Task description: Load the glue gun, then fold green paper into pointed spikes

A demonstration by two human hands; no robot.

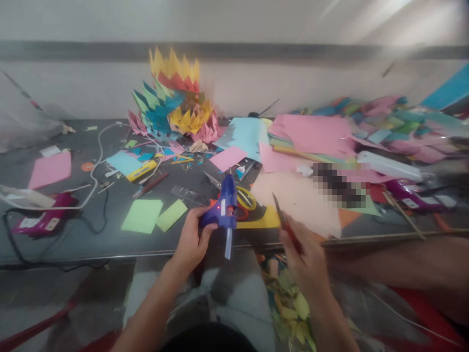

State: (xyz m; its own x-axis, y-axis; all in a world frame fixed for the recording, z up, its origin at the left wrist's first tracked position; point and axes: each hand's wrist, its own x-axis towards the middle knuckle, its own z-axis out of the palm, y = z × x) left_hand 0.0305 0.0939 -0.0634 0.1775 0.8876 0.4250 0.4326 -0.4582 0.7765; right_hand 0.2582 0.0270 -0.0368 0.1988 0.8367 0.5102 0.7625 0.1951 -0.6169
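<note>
My left hand is wrapped around the handle of a blue hot glue gun, whose nozzle points away from me. A clear glue stick pokes out of its back end, and a small red light glows on its side. My right hand grips a craft knife with a red handle, its dark pointed tip angled up and left. Just behind the glue gun lie scissors with yellow handles, partly hidden by it. A yellow paper strip lies between my two hands near the table's edge.
Stacked paper crowns stand at the back. Light green sheets lie left, pink sheets right. A magenta tool trails a black cord at left. A white power strip sits right, near another person's arm. Paper scraps lie below.
</note>
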